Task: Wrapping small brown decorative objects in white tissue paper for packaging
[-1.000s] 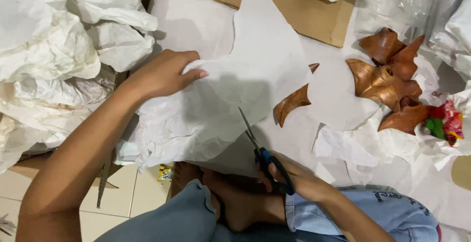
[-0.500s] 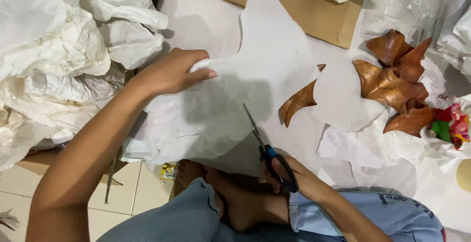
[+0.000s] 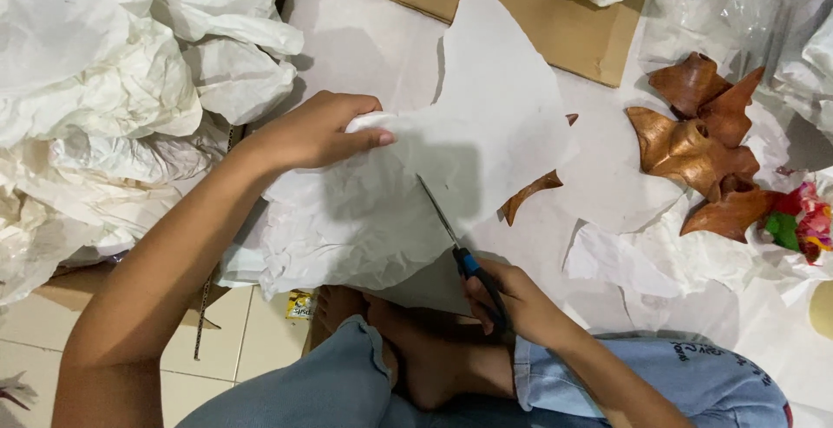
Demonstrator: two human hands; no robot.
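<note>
Fingers of the left hand (image 3: 317, 133) pinch a white paper sheet (image 3: 434, 168); the right hand (image 3: 512, 302) has its fingers closed through the handles of the scissors (image 3: 460, 250).

A small yellow packet (image 3: 301, 305) lies on the floor tiles under the sheet's crumpled lower edge, and a flat brown cardboard piece (image 3: 521, 12) lies at the top. The left arm stretches across, lifting the sheet; the scissor blades bite into its lower edge. Brown leaf shapes (image 3: 694, 142) sit to the right.

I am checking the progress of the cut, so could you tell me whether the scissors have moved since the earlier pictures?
Cannot tell: the scissors in the right hand keep about the same distance from the brown leaf shapes; the camera itself shifts.
</note>
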